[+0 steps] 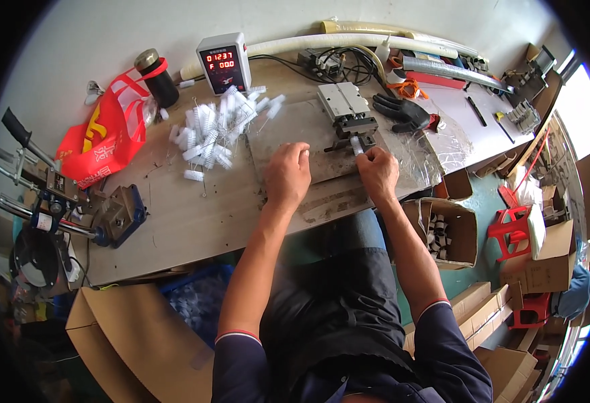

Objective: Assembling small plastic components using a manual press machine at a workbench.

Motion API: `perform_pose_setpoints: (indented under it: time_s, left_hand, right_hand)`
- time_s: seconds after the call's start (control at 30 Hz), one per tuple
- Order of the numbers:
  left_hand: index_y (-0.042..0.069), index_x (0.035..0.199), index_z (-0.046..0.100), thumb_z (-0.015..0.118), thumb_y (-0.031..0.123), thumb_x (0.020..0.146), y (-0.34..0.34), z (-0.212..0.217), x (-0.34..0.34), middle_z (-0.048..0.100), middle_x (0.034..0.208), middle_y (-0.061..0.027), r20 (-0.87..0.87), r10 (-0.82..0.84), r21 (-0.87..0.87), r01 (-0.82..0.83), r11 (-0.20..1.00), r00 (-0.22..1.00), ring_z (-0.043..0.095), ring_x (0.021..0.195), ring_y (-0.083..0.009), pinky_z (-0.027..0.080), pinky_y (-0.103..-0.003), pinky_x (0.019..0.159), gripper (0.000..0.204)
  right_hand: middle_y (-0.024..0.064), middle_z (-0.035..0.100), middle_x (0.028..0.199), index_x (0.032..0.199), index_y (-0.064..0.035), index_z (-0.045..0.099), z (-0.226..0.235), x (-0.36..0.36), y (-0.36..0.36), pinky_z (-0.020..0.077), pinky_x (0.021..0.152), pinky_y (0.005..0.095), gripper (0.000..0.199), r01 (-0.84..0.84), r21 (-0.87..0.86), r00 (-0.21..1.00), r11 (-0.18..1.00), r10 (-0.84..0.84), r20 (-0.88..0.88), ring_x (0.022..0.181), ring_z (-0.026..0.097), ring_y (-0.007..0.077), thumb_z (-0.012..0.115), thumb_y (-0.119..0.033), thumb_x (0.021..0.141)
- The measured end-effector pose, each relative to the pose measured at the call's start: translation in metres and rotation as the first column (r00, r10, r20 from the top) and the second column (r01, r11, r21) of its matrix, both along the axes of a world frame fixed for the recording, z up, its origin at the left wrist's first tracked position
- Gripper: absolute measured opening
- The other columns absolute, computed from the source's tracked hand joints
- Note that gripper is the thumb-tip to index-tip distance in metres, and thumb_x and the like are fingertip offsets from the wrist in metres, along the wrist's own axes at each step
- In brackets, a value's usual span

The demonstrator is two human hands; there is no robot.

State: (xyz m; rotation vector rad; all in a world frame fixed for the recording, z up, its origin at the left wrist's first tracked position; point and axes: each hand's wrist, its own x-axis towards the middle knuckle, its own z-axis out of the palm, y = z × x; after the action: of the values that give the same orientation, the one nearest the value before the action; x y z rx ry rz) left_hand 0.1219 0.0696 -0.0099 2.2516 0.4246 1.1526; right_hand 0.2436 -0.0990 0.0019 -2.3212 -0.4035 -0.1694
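My right hand (pixel 379 173) is closed in a pinch on a small white brush (pixel 356 144), whose bristled end lies at the jaws of a metal clamping fixture (pixel 349 111). To the left of the fixture my left hand (pixel 287 174) hovers over the worktable's near part, fingers curled together. Whatever it may hold is hidden. Further left lies a loose pile of white brushes (pixel 207 134) with thin wire stems. One brush (pixel 193 175) rests apart at the pile's near edge.
A counter box with a red display (pixel 224 64) stands behind the pile. Left are a dark flask (pixel 157 79), a red bag (pixel 100 138) and a lever press (pixel 117 215). A black glove (pixel 402 113) lies right of the fixture. Below the right edge stands a carton (pixel 453 235) of parts.
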Motion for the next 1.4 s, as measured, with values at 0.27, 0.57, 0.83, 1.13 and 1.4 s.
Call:
perform_pose_setpoints:
  time_s: [0.27, 0.57, 0.83, 1.13, 1.4]
  left_hand:
    - [0.007, 0.102, 0.069, 0.068, 0.007, 0.093, -0.001, 0.002, 0.000, 0.070, 0.098, -0.0106, 0.019, -0.004, -0.028, 0.005, 1.000, 1.000, 0.068, 0.092, -0.0342, 0.054, -0.045, 0.079, 0.009]
    - [0.008, 0.104, 0.072, 0.071, 0.012, 0.094, -0.003, -0.002, 0.004, 0.071, 0.097, -0.0061, -0.008, 0.034, 0.017, -0.034, 0.999, 0.999, 0.069, 0.077, -0.0217, 0.056, -0.035, 0.073, 0.010]
    - [0.009, 0.102, 0.064, 0.076, 0.017, 0.091, -0.020, 0.013, 0.022, 0.066, 0.094, -0.0049, -0.106, -0.013, 0.045, 0.018, 0.999, 0.994, 0.066, 0.077, -0.0239, 0.053, -0.040, 0.072, 0.018]
    - [0.009, 0.099, 0.060, 0.076, 0.012, 0.090, -0.034, 0.015, 0.049, 0.068, 0.093, -0.0091, -0.246, -0.071, 0.280, 0.141, 0.950, 0.967, 0.067, 0.091, -0.0323, 0.053, -0.044, 0.076, 0.019]
    - [0.008, 0.112, 0.069, 0.072, 0.008, 0.092, -0.032, 0.012, 0.010, 0.071, 0.095, -0.0106, -0.214, -0.044, 0.347, 0.118, 0.930, 0.976, 0.068, 0.090, -0.0322, 0.054, -0.042, 0.078, 0.020]
  right_hand:
    - [0.0195, 0.072, 0.078, 0.083, -0.0058, 0.075, -0.002, -0.001, 0.003, 0.0548, 0.079, 0.0481, 0.025, 0.027, 0.017, 1.000, 0.999, -0.027, 0.013, 0.081, 0.071, 0.0407, 0.069, -0.030, 0.083]
    - [0.0201, 0.071, 0.077, 0.085, -0.0063, 0.074, 0.000, -0.003, -0.001, 0.0552, 0.077, 0.0486, 0.028, 0.053, 0.143, 0.999, 0.988, -0.054, 0.000, 0.081, 0.071, 0.0415, 0.069, -0.034, 0.089]
    - [0.0209, 0.070, 0.073, 0.083, -0.0048, 0.073, -0.004, -0.002, -0.005, 0.0553, 0.074, 0.0488, 0.025, 0.036, 0.249, 0.999, 0.968, -0.039, 0.007, 0.076, 0.071, 0.0413, 0.068, -0.029, 0.086]
    - [0.0202, 0.069, 0.072, 0.079, -0.0053, 0.071, -0.007, -0.003, -0.004, 0.0547, 0.072, 0.0498, 0.024, 0.027, 0.284, 0.999, 0.958, -0.036, 0.026, 0.073, 0.070, 0.0420, 0.069, -0.028, 0.083]
    - [0.0185, 0.069, 0.070, 0.081, -0.0050, 0.071, -0.005, -0.002, -0.013, 0.0547, 0.070, 0.0476, 0.024, 0.006, 0.406, 1.000, 0.914, -0.007, 0.000, 0.072, 0.070, 0.0396, 0.071, -0.027, 0.090]
